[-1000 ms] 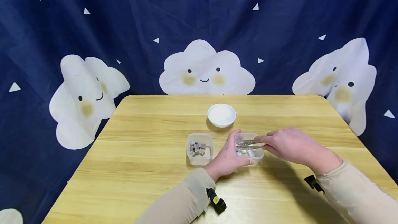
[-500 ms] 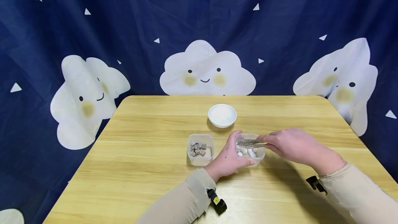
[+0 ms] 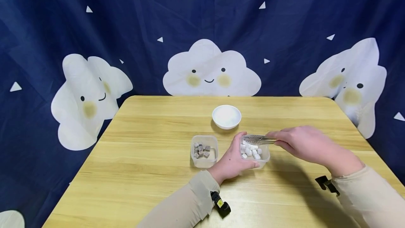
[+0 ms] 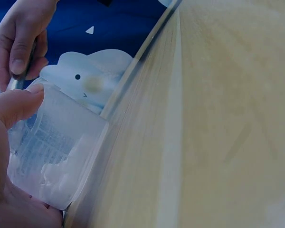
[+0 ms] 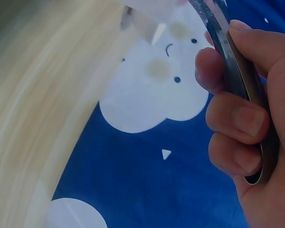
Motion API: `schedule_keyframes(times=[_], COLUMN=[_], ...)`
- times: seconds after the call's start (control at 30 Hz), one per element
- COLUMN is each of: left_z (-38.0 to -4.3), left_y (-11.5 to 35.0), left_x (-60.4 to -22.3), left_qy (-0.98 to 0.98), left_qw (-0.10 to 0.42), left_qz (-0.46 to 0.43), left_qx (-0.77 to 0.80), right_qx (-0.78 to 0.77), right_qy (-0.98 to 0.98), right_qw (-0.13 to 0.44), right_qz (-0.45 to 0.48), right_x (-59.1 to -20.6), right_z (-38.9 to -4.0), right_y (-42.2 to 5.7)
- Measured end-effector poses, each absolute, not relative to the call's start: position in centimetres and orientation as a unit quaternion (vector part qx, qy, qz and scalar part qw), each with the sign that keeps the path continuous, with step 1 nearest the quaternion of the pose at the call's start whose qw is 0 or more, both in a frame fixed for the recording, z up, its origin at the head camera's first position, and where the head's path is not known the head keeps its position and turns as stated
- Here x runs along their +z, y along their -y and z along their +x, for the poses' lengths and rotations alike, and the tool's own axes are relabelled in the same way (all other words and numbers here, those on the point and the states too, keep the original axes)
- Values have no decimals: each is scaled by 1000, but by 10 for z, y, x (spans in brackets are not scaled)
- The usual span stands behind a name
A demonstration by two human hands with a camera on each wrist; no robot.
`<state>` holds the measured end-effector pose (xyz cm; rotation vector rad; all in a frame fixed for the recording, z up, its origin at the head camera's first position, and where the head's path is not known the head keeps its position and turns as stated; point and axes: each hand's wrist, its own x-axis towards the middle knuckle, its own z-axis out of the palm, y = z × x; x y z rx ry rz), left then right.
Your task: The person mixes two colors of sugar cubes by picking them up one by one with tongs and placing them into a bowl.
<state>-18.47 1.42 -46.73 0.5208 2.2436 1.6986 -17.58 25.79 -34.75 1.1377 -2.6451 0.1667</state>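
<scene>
In the head view my left hand (image 3: 232, 159) grips a clear plastic container (image 3: 265, 157) from its left side, thumb along the front wall. Several white chunks (image 3: 253, 151) lie inside it. My right hand (image 3: 306, 145) holds metal tongs (image 3: 261, 139) with perforated heads, which are level over the back part of this container. The right wrist view has fingers curled round the tongs' (image 5: 237, 80) handle, near the bend; their tips are out of that view. From the left wrist, the container's (image 4: 71, 118) side wall shows, with the thumb at its rim.
To the left stands a second clear container (image 3: 205, 164) with several grey-brown cubes (image 3: 200, 150). A white bowl (image 3: 226, 117) sits further back on the wooden table (image 3: 152, 143). Behind the table's far edge hangs a dark blue cloth (image 3: 186, 6) with cloud prints.
The right hand and tongs have shifted up and to the right, from among the white chunks toward the container's back rim. More chunks now show. The left hand has stayed put.
</scene>
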Motion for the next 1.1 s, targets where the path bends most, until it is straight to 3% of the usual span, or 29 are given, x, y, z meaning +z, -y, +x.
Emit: schedule_keyframes(times=[0.27,0.53,1.1], left_z=[-185,-185,-184], left_y=[-12,-12,-13], left_x=[-467,-467,-467], left_qy=[-763,-771,-767], left_qw=[137,136,125], left_qz=[186,181,195], left_qx=[603,595,598], right_qx=[69,69,57], right_qy=[894,912,929], right_qw=[173,147,136], right_qz=[407,377,340], right_x=[-336,-329,-369], right_z=[-183,-192,-241], right_y=[-261,-253,-226])
